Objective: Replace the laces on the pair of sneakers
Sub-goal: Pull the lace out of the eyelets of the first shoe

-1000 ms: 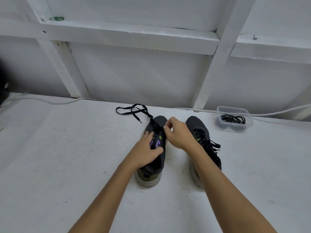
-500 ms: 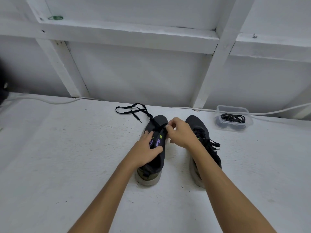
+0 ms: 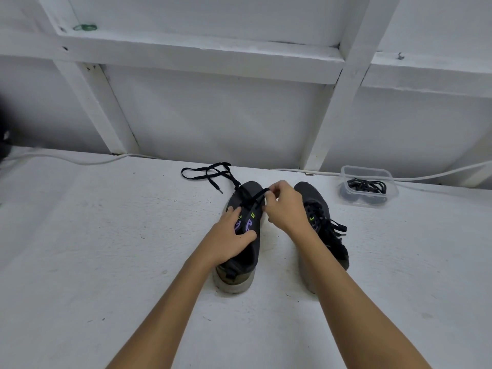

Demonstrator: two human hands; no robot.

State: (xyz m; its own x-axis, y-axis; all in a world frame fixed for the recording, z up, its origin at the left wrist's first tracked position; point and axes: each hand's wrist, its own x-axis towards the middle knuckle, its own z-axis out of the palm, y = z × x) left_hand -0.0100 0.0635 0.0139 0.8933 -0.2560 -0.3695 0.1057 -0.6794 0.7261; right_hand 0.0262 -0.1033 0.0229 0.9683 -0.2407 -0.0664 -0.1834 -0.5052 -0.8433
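Note:
Two dark sneakers stand side by side on the white surface, toes pointing away. My left hand (image 3: 229, 237) grips the left sneaker (image 3: 241, 259) over its tongue and purple eyelets. My right hand (image 3: 286, 206) pinches a black lace (image 3: 213, 174) just above the toe-end eyelets; the lace's loose end trails off to the far left in loops. The right sneaker (image 3: 323, 219) is laced in black and partly hidden behind my right forearm.
A clear plastic tub (image 3: 368, 186) holding black laces sits at the far right by the wall. A white cable (image 3: 66, 158) runs along the wall's foot. White wall beams rise behind the shoes. A dark object (image 3: 4, 139) shows at the left edge.
My right hand has lifted slightly away from the left sneaker, drawing the lace up out of the toe-end eyelets. My left hand stays on the shoe.

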